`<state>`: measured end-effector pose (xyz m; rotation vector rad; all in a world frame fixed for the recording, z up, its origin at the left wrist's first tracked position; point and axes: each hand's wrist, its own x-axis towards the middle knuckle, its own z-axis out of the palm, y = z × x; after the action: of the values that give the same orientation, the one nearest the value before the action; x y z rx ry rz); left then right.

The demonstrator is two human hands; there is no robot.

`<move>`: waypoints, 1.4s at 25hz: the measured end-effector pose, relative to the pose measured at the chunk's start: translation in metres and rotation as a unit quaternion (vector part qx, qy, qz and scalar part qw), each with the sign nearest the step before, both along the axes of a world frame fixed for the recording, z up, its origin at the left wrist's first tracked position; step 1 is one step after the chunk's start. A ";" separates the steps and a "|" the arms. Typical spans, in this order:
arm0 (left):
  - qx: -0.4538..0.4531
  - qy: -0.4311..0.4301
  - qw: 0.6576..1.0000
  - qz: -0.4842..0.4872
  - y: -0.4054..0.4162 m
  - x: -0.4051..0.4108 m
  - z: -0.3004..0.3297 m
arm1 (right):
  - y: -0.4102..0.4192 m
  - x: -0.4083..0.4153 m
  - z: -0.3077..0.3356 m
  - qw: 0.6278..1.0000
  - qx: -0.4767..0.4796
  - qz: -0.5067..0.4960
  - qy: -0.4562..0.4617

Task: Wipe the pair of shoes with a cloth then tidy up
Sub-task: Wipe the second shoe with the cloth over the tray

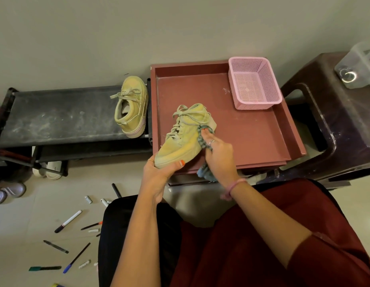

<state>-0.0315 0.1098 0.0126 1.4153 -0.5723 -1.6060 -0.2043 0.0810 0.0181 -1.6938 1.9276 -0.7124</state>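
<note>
A shoe held over the red tray and rubbed with a cloth.

The left hand point(159, 172) grips the toe of the tan shoe point(183, 137) above the tray point(262, 131); the right hand point(218, 156) clutches the bluish cloth point(202, 139) against its side. The second shoe point(132, 106) lies on the black rack point(55, 117) to the left; a pink basket point(254, 83) sits in the tray's far right corner.

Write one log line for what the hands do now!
left hand: holds shoe toe | right hand: rubs cloth on its side | other shoe: on rack
</note>
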 end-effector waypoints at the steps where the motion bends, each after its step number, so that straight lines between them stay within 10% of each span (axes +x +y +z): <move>1: -0.002 0.006 1.000 -0.003 -0.001 -0.001 0.000 | 0.012 0.003 0.002 0.999 -0.028 0.030 0.013; 10: -0.048 -0.123 0.991 -0.035 -0.001 -0.019 0.011 | 0.035 -0.004 0.000 0.954 -0.205 0.157 0.151; 21: -0.092 -0.270 0.958 -0.023 -0.010 -0.024 0.015 | -0.005 -0.033 0.010 0.917 -0.183 0.317 0.158; 30: -0.110 -0.353 0.926 -0.072 -0.015 -0.024 0.010 | -0.029 -0.036 0.018 0.953 -0.067 0.271 0.119; 35: -0.097 -0.352 0.928 -0.076 -0.016 -0.023 0.009 | -0.075 -0.040 0.035 0.987 -0.085 0.086 0.108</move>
<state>-0.0549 0.0941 0.0220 1.8167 -1.2446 -1.0748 -0.2443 0.0056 0.0528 -2.0896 1.8749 -0.6669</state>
